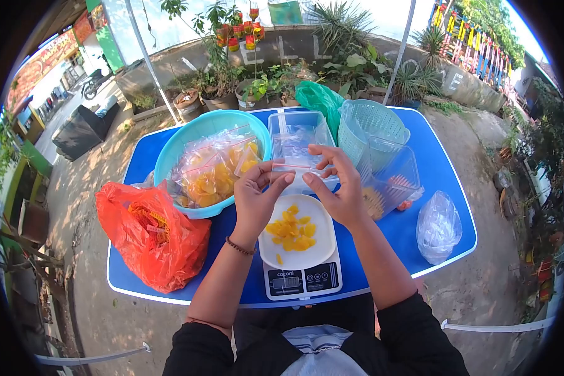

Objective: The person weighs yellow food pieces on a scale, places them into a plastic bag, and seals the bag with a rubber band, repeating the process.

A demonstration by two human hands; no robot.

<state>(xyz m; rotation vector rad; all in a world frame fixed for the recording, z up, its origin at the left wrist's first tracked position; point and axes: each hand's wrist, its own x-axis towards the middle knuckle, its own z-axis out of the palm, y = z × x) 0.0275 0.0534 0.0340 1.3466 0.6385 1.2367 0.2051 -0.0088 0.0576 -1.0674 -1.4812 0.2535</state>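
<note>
A small clear zip-lock bag (292, 166) with a red strip along its top is stretched between my hands above the scale. My left hand (261, 190) pinches its left edge between thumb and fingers. My right hand (340, 188) has its thumb and fingers at the bag's right edge; the exact contact is hard to see. Below, yellow-orange chip-like pieces (292, 232) lie on a white plate (307, 262) on the kitchen scale (321, 287). Behind my hands stands a clear plastic box (299, 120) with clear bags inside.
A turquoise basin (169, 147) holds filled zip bags. Left front is a red plastic bag (182, 250) with orange items. To the right are a pale green basket (373, 119), a green bag (318, 97), a tilted clear container (398, 166) and a knotted clear bag (438, 229), all on the blue table (382, 247).
</note>
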